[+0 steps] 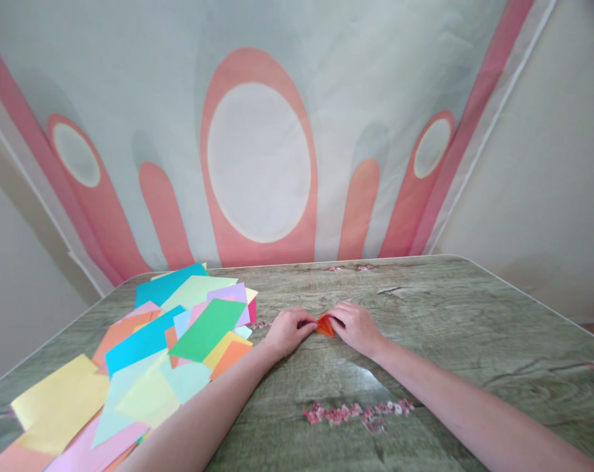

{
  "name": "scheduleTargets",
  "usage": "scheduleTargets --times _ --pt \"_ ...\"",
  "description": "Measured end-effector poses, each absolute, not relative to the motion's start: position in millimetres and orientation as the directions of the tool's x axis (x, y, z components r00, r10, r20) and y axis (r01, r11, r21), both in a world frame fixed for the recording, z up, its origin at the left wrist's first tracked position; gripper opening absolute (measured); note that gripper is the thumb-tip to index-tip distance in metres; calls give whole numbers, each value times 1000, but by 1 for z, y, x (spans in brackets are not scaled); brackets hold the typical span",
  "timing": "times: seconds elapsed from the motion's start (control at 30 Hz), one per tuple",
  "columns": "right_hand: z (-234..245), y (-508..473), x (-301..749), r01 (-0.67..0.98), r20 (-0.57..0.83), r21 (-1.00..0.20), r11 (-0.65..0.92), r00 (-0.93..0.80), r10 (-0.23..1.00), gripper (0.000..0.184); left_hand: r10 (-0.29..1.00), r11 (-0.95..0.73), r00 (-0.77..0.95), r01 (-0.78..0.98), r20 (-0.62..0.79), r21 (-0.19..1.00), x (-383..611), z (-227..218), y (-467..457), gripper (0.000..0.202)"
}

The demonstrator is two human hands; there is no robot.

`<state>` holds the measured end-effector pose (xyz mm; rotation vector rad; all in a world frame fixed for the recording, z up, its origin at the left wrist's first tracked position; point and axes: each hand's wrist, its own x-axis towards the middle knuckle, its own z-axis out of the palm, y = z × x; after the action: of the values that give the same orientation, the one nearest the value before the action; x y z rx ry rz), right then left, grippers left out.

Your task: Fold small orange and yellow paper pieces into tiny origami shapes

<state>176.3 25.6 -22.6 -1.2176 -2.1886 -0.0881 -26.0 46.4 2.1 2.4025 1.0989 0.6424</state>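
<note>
A small folded piece of orange paper (325, 326) is held between both hands, just above or on the middle of the table. My left hand (291, 331) pinches its left side, thumb and fingers together. On the other side, my right hand (356, 328) grips the right edge with its fingertips. The paper comes to a point toward me. Fingers cover part of its upper edge, so its full shape is hidden.
Many coloured paper sheets, among them a green sheet (208, 330) and a yellow sheet (61, 400), lie in a loose pile left of my left arm. The wood-patterned table (474, 341) has printed pink flowers. A patterned cloth (336, 98) hangs behind it.
</note>
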Motion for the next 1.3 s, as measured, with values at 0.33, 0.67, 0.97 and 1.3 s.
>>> scheduleTargets --times 0.33,0.67,0.97,1.3 --pt "-21 24 174 784 542 -225 579 -394 743 14 803 -572 556 621 213 536 -25 3 47 22" --pt "-23 24 176 797 528 -184 575 -414 742 13 860 -502 466 692 210 519 -16 0 48 25" --pt "-21 23 174 790 539 -196 581 -408 737 14 875 -483 419 719 242 500 -12 -6 45 18" --pt "-22 24 173 754 527 -288 590 -389 756 13 836 -547 471 673 282 498 -15 -8 47 23"
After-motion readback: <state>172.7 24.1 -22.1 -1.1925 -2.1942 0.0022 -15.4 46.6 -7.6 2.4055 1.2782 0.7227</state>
